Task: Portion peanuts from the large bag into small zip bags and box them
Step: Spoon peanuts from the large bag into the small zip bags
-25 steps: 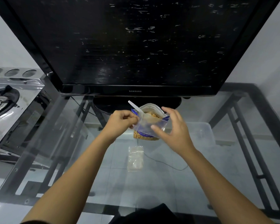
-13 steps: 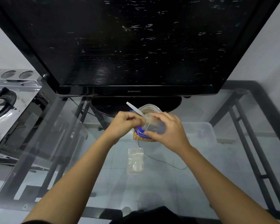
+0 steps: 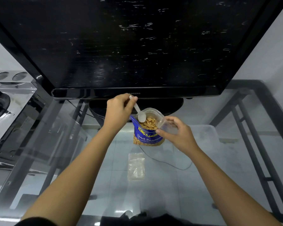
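- Peanut bag (image 3: 148, 136): blue, standing upright and open-topped on the glass table (image 3: 219, 168), directly in front of the television (image 3: 134, 46) stand; peanuts (image 3: 149, 123) visible inside the mouth.
- Left hand (image 3: 119, 110): raised above and to the left of the peanut bag, fingers curled, pinching the handle end of a white plastic spoon (image 3: 138, 111). Spoon bowl hangs at the bag mouth, just above the peanuts.
- Right hand (image 3: 178, 134): at the right edge of the peanut bag, thumb and fingers gripping a small zip bag (image 3: 166, 126), held open with its mouth turned toward the peanut bag.
- Spare zip bags (image 3: 136, 166): flat on the glass, in front of the peanut bag, well apart from both hands.
- Clear plastic box (image 3: 209, 132): to the right of the peanut bag, behind the right hand.
- Stove (image 3: 0, 105): far left of the peanut bag.
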Motion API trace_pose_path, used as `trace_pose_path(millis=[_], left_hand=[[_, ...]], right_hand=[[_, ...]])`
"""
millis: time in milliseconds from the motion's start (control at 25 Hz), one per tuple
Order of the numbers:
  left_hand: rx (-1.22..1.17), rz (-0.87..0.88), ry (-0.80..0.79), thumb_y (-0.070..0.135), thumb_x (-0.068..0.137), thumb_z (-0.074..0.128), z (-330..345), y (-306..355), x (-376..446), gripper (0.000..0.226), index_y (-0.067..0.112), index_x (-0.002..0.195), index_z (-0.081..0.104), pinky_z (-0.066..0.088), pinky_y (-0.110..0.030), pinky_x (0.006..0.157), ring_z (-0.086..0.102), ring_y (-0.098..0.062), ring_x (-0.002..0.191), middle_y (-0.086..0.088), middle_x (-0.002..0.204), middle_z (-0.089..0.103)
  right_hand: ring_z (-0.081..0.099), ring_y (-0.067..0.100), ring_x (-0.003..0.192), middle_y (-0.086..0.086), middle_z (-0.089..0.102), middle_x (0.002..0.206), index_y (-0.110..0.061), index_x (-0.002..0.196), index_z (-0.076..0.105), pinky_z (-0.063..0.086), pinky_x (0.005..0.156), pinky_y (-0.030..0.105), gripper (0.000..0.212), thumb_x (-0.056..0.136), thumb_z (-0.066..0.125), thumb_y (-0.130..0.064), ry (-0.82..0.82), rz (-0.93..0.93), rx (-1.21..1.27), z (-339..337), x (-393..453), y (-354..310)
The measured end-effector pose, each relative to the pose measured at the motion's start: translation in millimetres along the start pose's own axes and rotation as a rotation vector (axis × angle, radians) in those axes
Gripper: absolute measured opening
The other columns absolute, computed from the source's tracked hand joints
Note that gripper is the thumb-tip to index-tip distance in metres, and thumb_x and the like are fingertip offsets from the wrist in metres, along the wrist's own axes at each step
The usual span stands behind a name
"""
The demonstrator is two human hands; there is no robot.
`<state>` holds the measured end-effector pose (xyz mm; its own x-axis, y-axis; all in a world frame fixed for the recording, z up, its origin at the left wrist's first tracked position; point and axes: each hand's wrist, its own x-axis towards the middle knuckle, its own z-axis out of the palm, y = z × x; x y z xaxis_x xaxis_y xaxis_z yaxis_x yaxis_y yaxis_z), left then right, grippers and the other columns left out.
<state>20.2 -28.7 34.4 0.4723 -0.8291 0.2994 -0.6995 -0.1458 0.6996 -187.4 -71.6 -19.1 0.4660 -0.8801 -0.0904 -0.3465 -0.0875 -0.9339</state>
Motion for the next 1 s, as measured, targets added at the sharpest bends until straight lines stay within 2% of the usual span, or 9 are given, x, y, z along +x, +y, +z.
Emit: trace_pose_path(millis=[80,160,280,360,480,640,800,880,1000], left_hand=[[0.05,-0.028,-0.018,0.025,0.09,0.058,2.1,-3.2,0.9,0.027,0.006,0.071,0.063,0.033,-0.012,0.05,0.041,-0.01,0.047,0.002,0.049,0.047],[0.01,-0.202,-0.124,0.025,0.09,0.059,14.0,-14.3,-7.1,0.028,0.003,0.073,0.065,0.041,-0.011,0.056,0.052,-0.018,0.052,-0.004,0.053,0.057],[-0.31,-0.525,-0.162,0.022,0.091,0.057,29.0,-23.8,-17.3,0.024,0.012,0.071,0.065,0.058,-0.034,0.076,0.063,-0.017,0.061,-0.006,0.063,0.065],[-0.37,-0.569,-0.106,0.019,0.091,0.057,30.1,-27.6,-15.1,0.023,0.014,0.07,0.065,0.057,-0.031,0.072,0.061,-0.012,0.059,-0.005,0.062,0.063],[-0.384,-0.622,-0.08,0.021,0.092,0.055,28.1,-32.0,-9.8,0.021,0.007,0.081,0.066,0.049,-0.016,0.055,0.056,-0.009,0.055,-0.004,0.062,0.061],[-0.51,-0.733,-0.093,0.021,0.092,0.054,28.5,-45.2,-5.0,0.021,0.005,0.083,0.063,0.043,-0.018,0.051,0.056,-0.016,0.06,-0.004,0.06,0.055],[-0.62,-0.8,-0.015,0.018,0.092,0.054,24.3,-50.9,3.5,0.021,0.009,0.075,0.06,0.043,-0.02,0.048,0.048,-0.012,0.051,-0.004,0.058,0.051],[-0.647,-0.809,0.015,0.017,0.092,0.054,20.4,-50.0,8.8,0.021,0.01,0.073,0.059,0.043,-0.021,0.049,0.045,-0.012,0.05,-0.003,0.058,0.049],[-0.678,-0.805,0.057,0.015,0.092,0.054,9.0,-42.2,21.8,0.02,0.011,0.073,0.059,0.042,-0.018,0.048,0.044,-0.01,0.05,-0.001,0.058,0.048]], right_hand=[[0.055,0.008,0.108,-0.01,0.063,0.111,-0.028,0.108,0.057,0.044,0.079,0.017,0.044,0.069,0.078,-0.035,-0.01,0.005,0.003,-2.6,1.1,0.3],[0.055,0.007,0.108,-0.01,0.063,0.113,-0.026,0.11,0.057,0.045,0.077,0.016,0.047,0.07,0.077,-0.036,-0.035,0.01,-0.012,-3.7,2.1,-1.2],[0.054,0.004,0.108,-0.01,0.061,0.115,-0.023,0.115,0.056,0.044,0.07,0.01,0.05,0.071,0.076,-0.037,-0.062,0.018,-0.044,-5.9,1.6,-3.6],[0.053,0.004,0.109,-0.01,0.061,0.116,-0.022,0.115,0.056,0.045,0.067,0.01,0.049,0.072,0.075,-0.037,-0.074,0.024,-0.042,-6.5,2.3,-3.5],[0.054,0.006,0.11,-0.009,0.061,0.117,-0.022,0.115,0.056,0.045,0.069,0.012,0.048,0.073,0.074,-0.037,-0.073,0.04,-0.026,-7.8,2.2,-2.7],[0.054,0.007,0.109,-0.007,0.061,0.118,-0.023,0.115,0.055,0.045,0.068,0.012,0.049,0.073,0.074,-0.038,-0.088,0.044,-0.043,-8.7,3.6,-3.6],[0.056,0.01,0.101,-0.007,0.061,0.11,-0.024,0.113,0.056,0.045,0.069,0.014,0.05,0.07,0.077,-0.037,0.025,-0.015,-0.129,-13.2,8.9,-8.0],[0.056,0.011,0.097,-0.006,0.062,0.109,-0.023,0.113,0.056,0.048,0.071,0.02,0.05,0.07,0.076,-0.04,0.047,-0.077,-0.268,-15.1,12.7,-11.7],[0.058,0.014,0.096,-0.005,0.063,0.109,-0.024,0.111,0.056,0.047,0.084,0.037,0.051,0.069,0.073,-0.049,0.074,-0.154,-0.486,-13.8,18.4,-17.0]])
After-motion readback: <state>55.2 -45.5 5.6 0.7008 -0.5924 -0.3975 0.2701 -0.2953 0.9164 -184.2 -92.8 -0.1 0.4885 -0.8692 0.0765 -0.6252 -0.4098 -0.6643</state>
